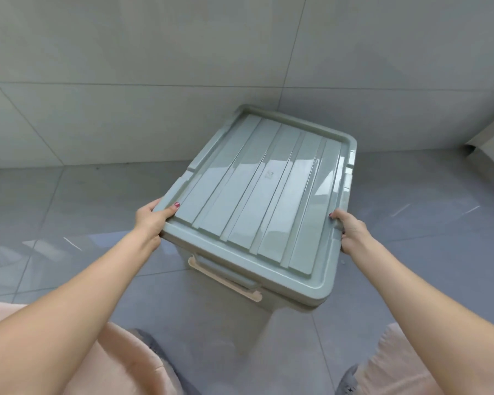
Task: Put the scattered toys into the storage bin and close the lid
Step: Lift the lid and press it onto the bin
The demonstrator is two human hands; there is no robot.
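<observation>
Pink-clad knees (117, 363) sit lowest in view, and up from them both hands are clamped on! Left hand (151, 220) fingers curl under the lid (257, 195) corner, thumb on top; right hand (351, 232) grips the opposite corner (thumb over the rim). Grey-green lid lies flat on the storage bin (257, 306), beige handle (226, 277) facing us, on the grey tiled floor (69, 195) near the wall (154, 67).
</observation>
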